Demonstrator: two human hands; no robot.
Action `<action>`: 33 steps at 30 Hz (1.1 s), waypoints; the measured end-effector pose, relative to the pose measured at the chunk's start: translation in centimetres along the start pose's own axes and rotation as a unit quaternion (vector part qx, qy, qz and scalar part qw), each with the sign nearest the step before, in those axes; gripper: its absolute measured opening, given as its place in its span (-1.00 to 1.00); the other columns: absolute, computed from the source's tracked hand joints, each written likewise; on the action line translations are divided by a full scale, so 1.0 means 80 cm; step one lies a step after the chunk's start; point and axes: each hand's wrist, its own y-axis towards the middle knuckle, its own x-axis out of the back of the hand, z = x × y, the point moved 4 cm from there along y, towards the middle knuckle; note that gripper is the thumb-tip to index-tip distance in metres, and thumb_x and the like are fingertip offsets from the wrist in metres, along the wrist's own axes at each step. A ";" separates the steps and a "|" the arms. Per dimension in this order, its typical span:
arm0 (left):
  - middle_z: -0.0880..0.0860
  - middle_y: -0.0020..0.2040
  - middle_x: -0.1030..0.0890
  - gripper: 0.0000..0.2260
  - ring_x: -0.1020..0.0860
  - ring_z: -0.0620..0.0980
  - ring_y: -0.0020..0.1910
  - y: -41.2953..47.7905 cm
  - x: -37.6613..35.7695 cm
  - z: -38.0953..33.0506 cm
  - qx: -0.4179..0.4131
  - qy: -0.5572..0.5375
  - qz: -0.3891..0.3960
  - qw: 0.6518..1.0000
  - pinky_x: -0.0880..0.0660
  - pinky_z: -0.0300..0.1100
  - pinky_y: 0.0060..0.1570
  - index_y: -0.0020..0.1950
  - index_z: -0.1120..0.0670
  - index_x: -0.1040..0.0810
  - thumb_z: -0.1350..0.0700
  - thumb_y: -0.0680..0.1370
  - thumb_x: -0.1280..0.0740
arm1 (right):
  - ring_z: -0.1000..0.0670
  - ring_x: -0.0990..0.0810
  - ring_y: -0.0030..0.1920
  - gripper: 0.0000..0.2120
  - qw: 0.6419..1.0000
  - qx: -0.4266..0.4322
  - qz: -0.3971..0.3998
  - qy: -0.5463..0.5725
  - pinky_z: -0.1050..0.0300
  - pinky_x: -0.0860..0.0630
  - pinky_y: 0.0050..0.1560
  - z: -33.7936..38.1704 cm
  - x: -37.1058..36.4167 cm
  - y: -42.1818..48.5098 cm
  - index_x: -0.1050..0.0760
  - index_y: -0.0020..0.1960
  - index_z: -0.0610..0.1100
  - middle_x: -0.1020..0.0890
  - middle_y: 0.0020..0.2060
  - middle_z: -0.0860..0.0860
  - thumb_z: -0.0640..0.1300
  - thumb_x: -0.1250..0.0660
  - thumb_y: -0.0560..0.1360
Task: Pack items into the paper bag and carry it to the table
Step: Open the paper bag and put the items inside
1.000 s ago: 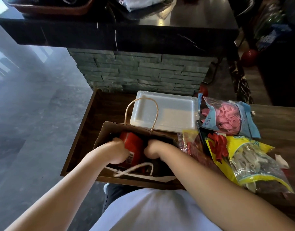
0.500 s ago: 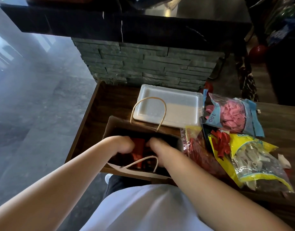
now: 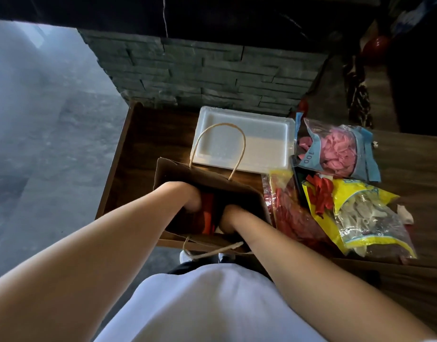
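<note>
While both hands, left hand (image 3: 191,201) and right hand (image 3: 228,218), sit inside the paper bag (image 3: 207,178) with a red item (image 3: 207,213), their grip cannot be told; balloon packs (image 3: 335,154) lie unpacked to its right.

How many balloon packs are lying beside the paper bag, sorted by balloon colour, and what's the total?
Pink balloon pack: 1
Red balloon pack: 1
White balloon pack, in yellow wrapping with a few loose red balloons on it: 1
Total: 3 packs, all to the right of the paper bag.
</note>
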 end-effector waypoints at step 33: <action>-0.08 0.06 -0.69 -0.78 -0.63 -0.07 0.03 -0.098 0.064 0.041 -0.194 -0.164 -0.230 0.940 -0.57 -0.18 -0.01 0.12 -0.10 -0.65 0.10 0.59 -0.25 | 0.12 -0.72 -0.13 -0.75 0.880 0.223 -0.290 0.304 0.25 -0.64 -0.17 -0.077 0.071 -0.189 -0.59 0.11 0.16 -0.72 -0.05 0.14 -0.10 -0.31 0.49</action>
